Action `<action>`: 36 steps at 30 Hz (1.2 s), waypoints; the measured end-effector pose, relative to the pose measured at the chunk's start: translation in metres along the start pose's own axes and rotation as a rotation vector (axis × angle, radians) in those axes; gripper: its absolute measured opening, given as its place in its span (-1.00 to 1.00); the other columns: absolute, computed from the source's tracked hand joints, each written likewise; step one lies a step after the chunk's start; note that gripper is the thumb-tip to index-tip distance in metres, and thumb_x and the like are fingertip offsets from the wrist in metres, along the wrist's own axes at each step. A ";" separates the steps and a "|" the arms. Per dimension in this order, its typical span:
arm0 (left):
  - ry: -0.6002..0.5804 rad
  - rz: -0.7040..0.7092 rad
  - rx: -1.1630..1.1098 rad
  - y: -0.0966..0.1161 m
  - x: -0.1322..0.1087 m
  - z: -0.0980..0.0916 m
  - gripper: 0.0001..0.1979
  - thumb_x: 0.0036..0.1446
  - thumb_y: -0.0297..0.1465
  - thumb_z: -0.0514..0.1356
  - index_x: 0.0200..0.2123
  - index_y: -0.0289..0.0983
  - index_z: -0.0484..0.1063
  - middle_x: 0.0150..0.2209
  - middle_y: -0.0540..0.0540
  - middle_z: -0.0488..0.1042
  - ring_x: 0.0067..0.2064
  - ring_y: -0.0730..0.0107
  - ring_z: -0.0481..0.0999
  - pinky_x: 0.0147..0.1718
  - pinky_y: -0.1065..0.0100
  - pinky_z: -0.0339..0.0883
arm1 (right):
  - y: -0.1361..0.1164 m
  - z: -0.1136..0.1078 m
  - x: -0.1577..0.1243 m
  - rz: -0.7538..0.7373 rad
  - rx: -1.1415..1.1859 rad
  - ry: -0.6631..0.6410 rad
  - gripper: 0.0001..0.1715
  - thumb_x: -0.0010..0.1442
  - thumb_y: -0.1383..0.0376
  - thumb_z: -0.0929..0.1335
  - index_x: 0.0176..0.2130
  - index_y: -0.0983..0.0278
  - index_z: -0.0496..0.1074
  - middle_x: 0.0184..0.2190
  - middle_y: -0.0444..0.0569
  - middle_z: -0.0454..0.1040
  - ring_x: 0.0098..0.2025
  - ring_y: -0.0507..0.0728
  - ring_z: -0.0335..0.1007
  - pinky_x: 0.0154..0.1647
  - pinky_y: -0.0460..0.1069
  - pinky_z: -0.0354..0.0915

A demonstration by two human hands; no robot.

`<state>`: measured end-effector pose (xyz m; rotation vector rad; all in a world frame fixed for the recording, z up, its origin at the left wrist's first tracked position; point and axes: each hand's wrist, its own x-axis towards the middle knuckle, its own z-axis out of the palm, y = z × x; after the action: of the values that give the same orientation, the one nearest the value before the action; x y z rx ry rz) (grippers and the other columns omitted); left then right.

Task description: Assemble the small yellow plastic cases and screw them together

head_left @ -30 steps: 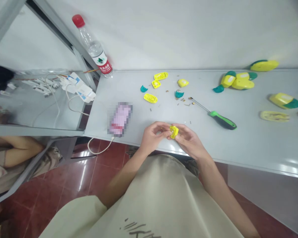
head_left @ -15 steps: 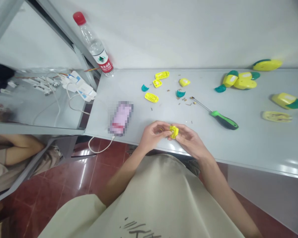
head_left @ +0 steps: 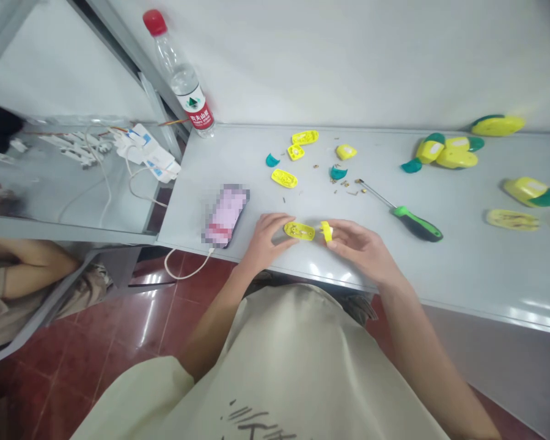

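My right hand [head_left: 358, 247] pinches a small yellow plastic piece [head_left: 326, 231] between its fingertips. A flat, oval yellow plastic shell [head_left: 299, 230] lies on the table between my hands, with small parts visible in its hollow. My left hand [head_left: 270, 237] rests on the table, its fingertips at the shell's left end. Further up lie several yellow shell pieces, such as one [head_left: 284, 178], and teal pieces, such as one [head_left: 338, 173], among tiny brass screws [head_left: 346, 186]. A green-and-black screwdriver [head_left: 417, 223] lies to the right.
A phone [head_left: 226, 215], blurred and on a cable, lies left of my hands. A water bottle [head_left: 186, 82] stands at the table's back corner. Larger yellow-green shells [head_left: 447, 153] lie to the right. A table with cables and white parts [head_left: 73, 195] stands to the left, with a person's arm [head_left: 27, 269] below.
My hands have moved apart. The yellow piece held between them is now in my right hand, and an oval yellow shell lies on the table beside my left hand.
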<state>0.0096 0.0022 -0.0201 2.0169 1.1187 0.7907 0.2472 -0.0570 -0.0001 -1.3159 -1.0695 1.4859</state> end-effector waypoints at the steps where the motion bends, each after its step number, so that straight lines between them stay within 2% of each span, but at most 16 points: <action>1: -0.023 0.016 0.026 -0.002 0.000 0.001 -0.54 0.15 -0.25 0.34 0.12 -0.14 0.44 0.10 -0.14 0.49 0.17 0.21 0.39 0.23 0.13 0.24 | -0.003 -0.001 0.002 -0.031 -0.043 -0.003 -0.52 0.11 0.10 0.52 0.02 0.10 0.52 -0.11 -0.01 0.58 -0.08 0.19 0.53 0.06 0.16 0.45; 5: -0.062 0.026 0.057 -0.006 0.000 0.004 -0.52 0.18 -0.23 0.31 0.16 -0.16 0.40 0.13 -0.14 0.49 0.19 0.20 0.38 0.24 0.12 0.21 | -0.008 0.000 0.012 -0.195 -0.251 0.004 -0.59 0.17 0.10 0.48 0.02 0.09 0.53 0.05 0.01 0.49 0.01 0.19 0.48 0.08 0.14 0.44; 10: -0.080 0.015 0.070 -0.003 0.000 0.005 -0.56 0.21 -0.22 0.28 0.14 -0.16 0.43 0.11 -0.13 0.51 0.15 0.19 0.40 0.20 0.12 0.19 | -0.001 0.008 0.018 -0.332 -0.480 0.012 -0.60 0.22 0.07 0.43 0.04 0.08 0.51 0.00 0.04 0.51 -0.14 0.19 0.49 -0.04 0.16 0.46; 13: -0.077 0.017 0.074 -0.002 0.000 0.004 -0.60 0.23 -0.22 0.26 0.12 -0.16 0.45 0.09 -0.13 0.52 0.14 0.19 0.40 0.18 0.12 0.19 | 0.003 0.011 0.019 -0.381 -0.575 0.004 -0.62 0.26 0.09 0.40 0.05 0.07 0.50 -0.01 0.05 0.51 -0.12 0.20 0.48 -0.08 0.16 0.44; 23: -0.075 0.026 0.075 -0.002 0.000 0.005 -0.56 0.23 -0.19 0.26 0.15 -0.13 0.43 0.12 -0.13 0.51 0.16 0.18 0.40 0.17 0.12 0.18 | 0.004 0.011 0.024 -0.411 -0.714 -0.044 -0.62 0.31 0.10 0.35 0.09 0.04 0.49 0.01 0.04 0.49 -0.04 0.24 0.46 -0.01 0.18 0.41; 36: -0.108 0.030 0.105 0.000 0.001 0.005 -0.56 0.24 -0.19 0.24 0.17 -0.10 0.41 0.14 -0.12 0.51 0.18 0.18 0.40 0.18 0.13 0.18 | 0.006 0.011 0.025 -0.435 -0.713 -0.057 -0.61 0.32 0.12 0.34 0.12 0.06 0.47 0.00 0.06 0.48 -0.05 0.22 0.45 -0.02 0.17 0.41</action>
<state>0.0134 0.0015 -0.0230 2.1408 1.0908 0.6413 0.2338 -0.0348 -0.0118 -1.3730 -1.8914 0.8375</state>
